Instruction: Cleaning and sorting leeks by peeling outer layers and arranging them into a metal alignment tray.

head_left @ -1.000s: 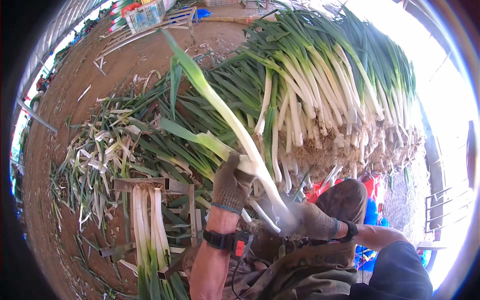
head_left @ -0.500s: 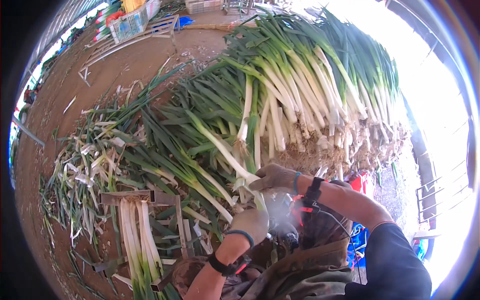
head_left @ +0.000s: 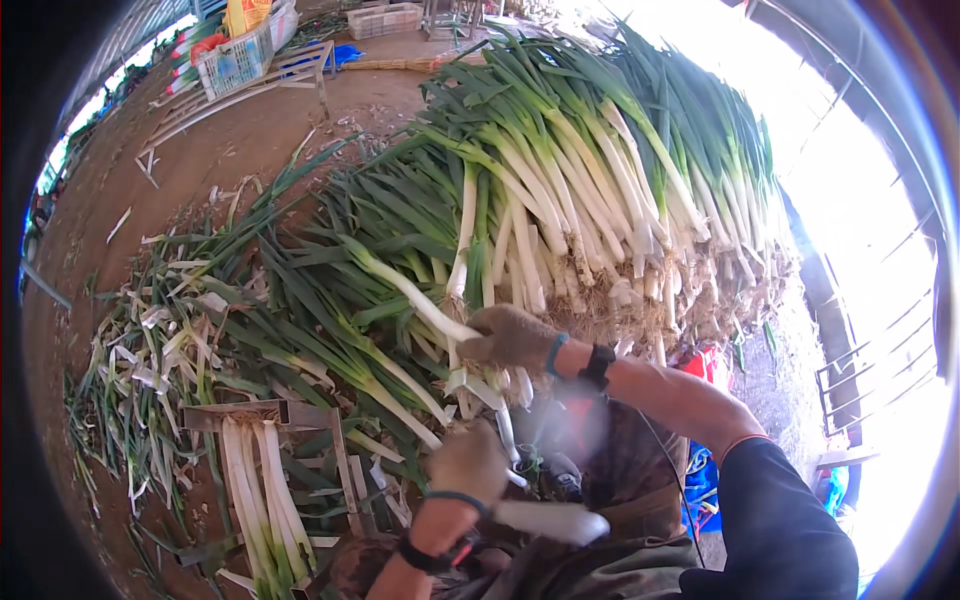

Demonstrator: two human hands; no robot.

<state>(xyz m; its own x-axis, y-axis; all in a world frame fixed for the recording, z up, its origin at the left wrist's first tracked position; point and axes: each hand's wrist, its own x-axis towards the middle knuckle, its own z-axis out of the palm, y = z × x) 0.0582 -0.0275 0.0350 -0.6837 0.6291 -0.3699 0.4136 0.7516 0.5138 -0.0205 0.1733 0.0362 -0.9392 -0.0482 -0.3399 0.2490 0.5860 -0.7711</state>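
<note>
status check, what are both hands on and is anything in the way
Right hand gripping a leek. Left hand blurred, grip unclear; white stalk beside its wrist. Pale haze veils part of the view.

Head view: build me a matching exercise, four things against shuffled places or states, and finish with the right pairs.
Things
1. Large leek pile
2. Right hand
3. Metal frame
4. Crate

Places or states
A. Lower left, with white stems standing out inside it
B. Upper left, pale, with openwork sides
C. Right of centre, roots toward the person
D. Gloved, closed around a leek

Pairs: 1-C, 2-D, 3-A, 4-B
</note>
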